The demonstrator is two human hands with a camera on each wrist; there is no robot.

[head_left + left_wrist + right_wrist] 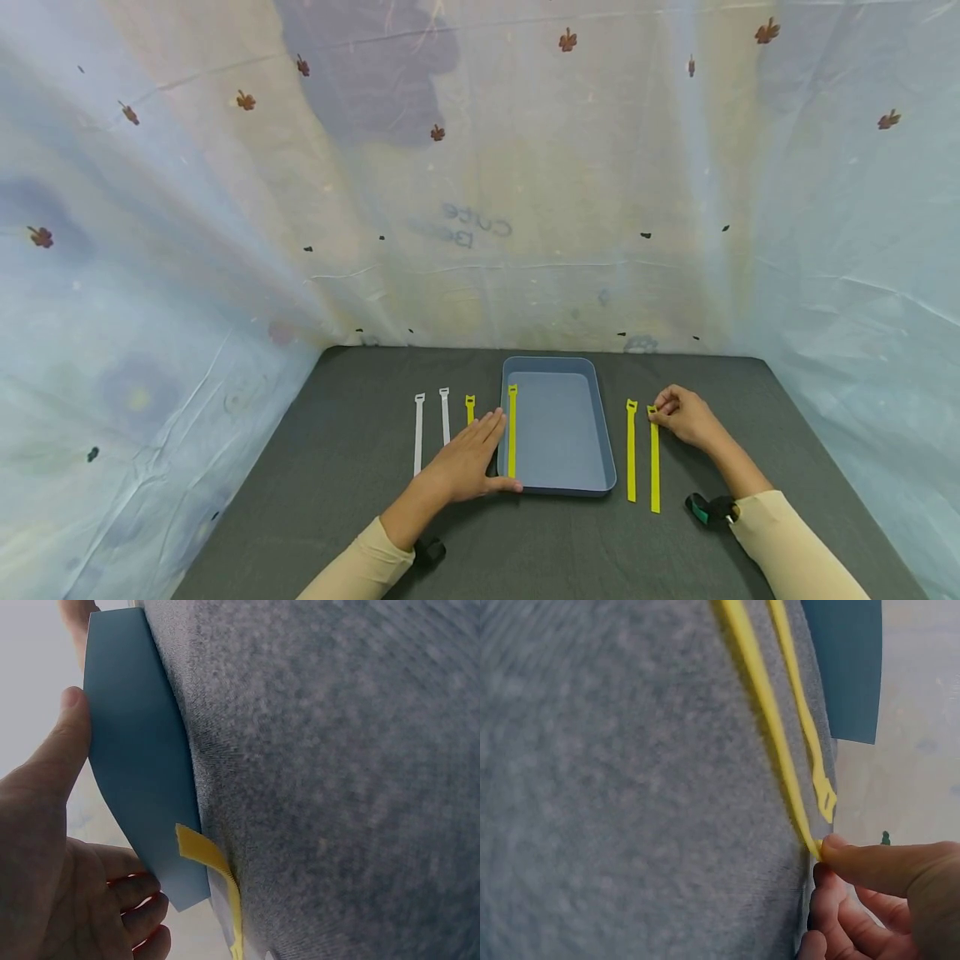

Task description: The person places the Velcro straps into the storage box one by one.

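A blue-grey tray (564, 433) lies on the dark table. My left hand (461, 462) rests against its near left corner, thumb and fingers extended along the sides, as the left wrist view shows against the tray wall (139, 742). Inside, along the left edge, lies a yellow cable strap (513, 437) with a slotted head. To the right, my right hand (686, 417) pinches the head end of a yellow cable strap (655, 467) between thumb and fingertips. Another yellow strap (631, 454) lies just left of it, untouched. Left of the tray, a yellow strap (470, 406) is partly hidden by my left hand.
Two white straps (418, 433) lie farther left on the table (352, 467). A patterned sheet (525, 208) hangs behind the table and along both sides. Black wrist straps (712, 509) sit at both sleeves.
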